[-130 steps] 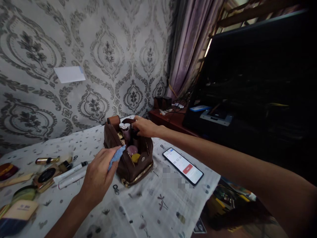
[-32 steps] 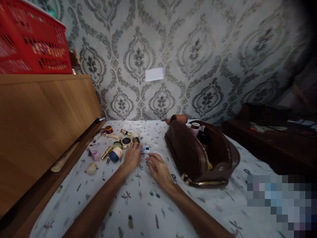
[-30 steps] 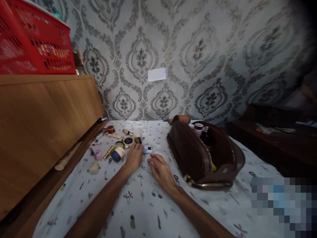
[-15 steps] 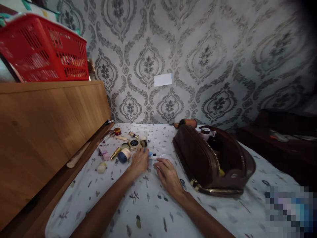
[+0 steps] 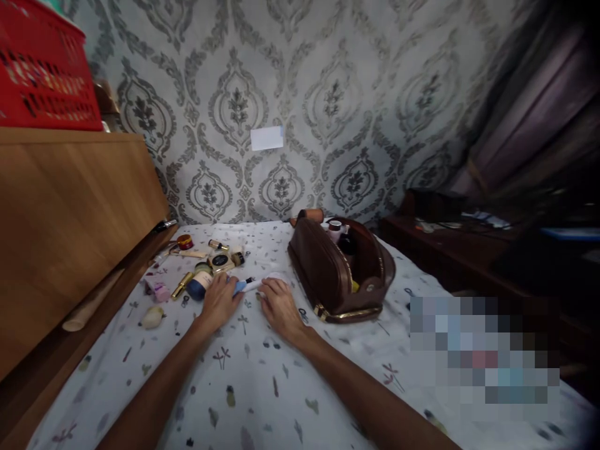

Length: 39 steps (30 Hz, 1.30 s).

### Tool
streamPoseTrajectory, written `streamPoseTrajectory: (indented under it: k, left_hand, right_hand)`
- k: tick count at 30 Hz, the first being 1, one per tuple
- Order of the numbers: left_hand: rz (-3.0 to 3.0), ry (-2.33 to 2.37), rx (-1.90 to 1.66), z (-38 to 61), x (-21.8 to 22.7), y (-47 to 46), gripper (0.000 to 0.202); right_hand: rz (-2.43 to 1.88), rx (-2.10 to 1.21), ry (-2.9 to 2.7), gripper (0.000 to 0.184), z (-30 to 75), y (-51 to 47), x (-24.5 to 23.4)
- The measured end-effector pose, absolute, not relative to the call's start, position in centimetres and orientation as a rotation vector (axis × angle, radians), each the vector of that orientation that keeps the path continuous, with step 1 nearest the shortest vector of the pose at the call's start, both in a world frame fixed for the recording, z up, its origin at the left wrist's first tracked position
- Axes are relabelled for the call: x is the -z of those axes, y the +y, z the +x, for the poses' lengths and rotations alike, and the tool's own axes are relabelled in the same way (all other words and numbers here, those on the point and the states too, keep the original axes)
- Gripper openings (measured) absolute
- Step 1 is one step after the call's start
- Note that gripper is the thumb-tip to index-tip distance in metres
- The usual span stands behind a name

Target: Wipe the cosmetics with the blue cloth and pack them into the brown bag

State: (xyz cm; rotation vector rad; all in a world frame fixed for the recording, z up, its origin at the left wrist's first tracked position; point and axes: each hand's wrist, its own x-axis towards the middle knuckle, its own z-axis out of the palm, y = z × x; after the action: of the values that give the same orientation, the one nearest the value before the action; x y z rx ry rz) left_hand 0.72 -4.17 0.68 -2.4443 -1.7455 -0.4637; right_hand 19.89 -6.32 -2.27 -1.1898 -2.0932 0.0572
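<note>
Both hands are low over the patterned sheet, close together. My left hand (image 5: 220, 303) is closed around a small blue item (image 5: 239, 286) with a black end; its exact kind is unclear. Between the hands lies a slim white tube-like piece (image 5: 254, 285), its right end pinched under the fingertips of my right hand (image 5: 282, 306). A pale round item (image 5: 275, 275) shows partly behind those fingers. Left of my left hand stand a jar with a dark blue base (image 5: 199, 285), a gold tube (image 5: 182, 285) and a black-labelled jar (image 5: 220, 261).
A brown toiletry bag (image 5: 319, 269) stands unzipped on the right, with bottles inside. More cosmetics, including a red jar (image 5: 185, 241) and a pink tube (image 5: 158, 289), lie at left. A wooden cabinet (image 5: 75, 231) bearing a red basket (image 5: 47, 75) borders the left side.
The view has turned right, so the bag, cosmetics and hands appear farther left. My hands keep nearly the same pose and hold on the blue and white items.
</note>
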Motion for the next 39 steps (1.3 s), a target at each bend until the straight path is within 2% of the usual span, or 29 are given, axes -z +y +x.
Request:
streamPoseTrajectory:
  k: [7,14,25,36,39]
  left_hand:
    - [-2.427,-1.668,0.418,0.6,-0.3,-4.6,0.022]
    - [-2.361,-1.732,0.449,0.6,-0.6,-4.5,0.024]
    - [-2.262,-1.848,0.520,1.0,-0.8,-4.9,0.028]
    - [-2.281,-1.567,0.571,0.1,0.8,-4.2,0.027]
    - [-2.293,-1.492,0.600,0.1,1.2,-4.1,0.033]
  right_hand:
    - [-1.276,-0.030,-2.200,0.034,19.6,-6.5,2.3]
    - [-1.324,-0.056,-2.299,0.024,19.5,-6.9,1.5]
    - [-1.313,-0.032,-2.302,0.022,19.4,-6.9,1.6]
    - [-1.368,-0.039,-2.340,0.022,19.7,-7.6,0.9]
    - [-1.371,-0.032,-2.337,0.022,19.7,-7.6,0.9]
